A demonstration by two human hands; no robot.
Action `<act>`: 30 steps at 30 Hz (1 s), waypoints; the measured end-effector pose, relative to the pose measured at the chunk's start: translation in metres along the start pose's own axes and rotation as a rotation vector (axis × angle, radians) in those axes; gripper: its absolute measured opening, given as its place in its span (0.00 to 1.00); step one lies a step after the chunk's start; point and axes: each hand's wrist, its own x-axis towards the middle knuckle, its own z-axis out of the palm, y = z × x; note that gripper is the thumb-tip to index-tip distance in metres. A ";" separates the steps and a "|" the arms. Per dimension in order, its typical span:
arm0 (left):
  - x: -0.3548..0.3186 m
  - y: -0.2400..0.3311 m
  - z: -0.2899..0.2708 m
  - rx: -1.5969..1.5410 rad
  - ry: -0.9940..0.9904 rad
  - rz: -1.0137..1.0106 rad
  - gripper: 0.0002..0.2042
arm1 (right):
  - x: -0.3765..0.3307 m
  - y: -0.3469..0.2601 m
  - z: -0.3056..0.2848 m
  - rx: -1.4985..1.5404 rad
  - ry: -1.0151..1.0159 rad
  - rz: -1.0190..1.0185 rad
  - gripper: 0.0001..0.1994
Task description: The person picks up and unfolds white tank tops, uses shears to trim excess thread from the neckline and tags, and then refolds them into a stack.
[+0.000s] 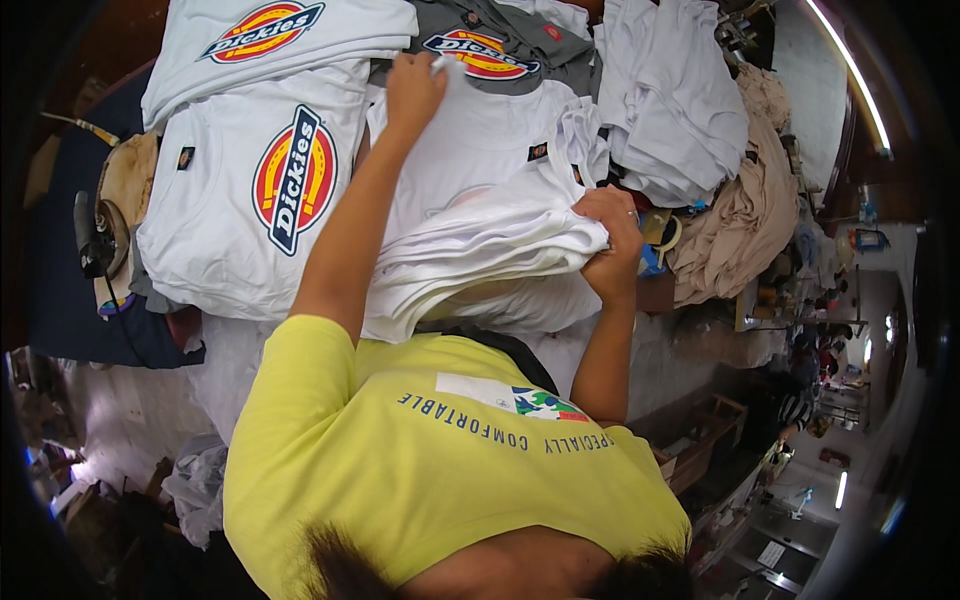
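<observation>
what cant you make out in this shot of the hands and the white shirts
Head view only:
- Right hand: fingertips buried in the folded white shirt stack.
- Left hand: the small white thing it pinches is too small to identify.
- Lower shirts in the stack: covered by the upper ones.
- Beige cloth pile: warped near the rim.

Single head-worn fisheye view, looking steeply down from just above the yellow cotton shirt (430,470) onto the tabletop's stacked white printed T-shirts (250,190). Close range; edges bent toward the dark rim. No second view for overlap.
</observation>
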 end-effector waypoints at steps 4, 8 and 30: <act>-0.056 0.124 -0.087 -0.690 -0.331 0.044 0.14 | 0.012 -0.003 0.004 -0.063 -0.010 -0.031 0.13; -0.057 0.144 -0.118 -0.915 -0.970 0.231 0.12 | 0.000 -0.001 -0.004 -0.107 -0.068 -0.026 0.12; -0.104 0.137 -0.108 -0.930 -0.493 0.388 0.11 | 0.003 -0.002 0.000 -0.195 -0.241 0.000 0.21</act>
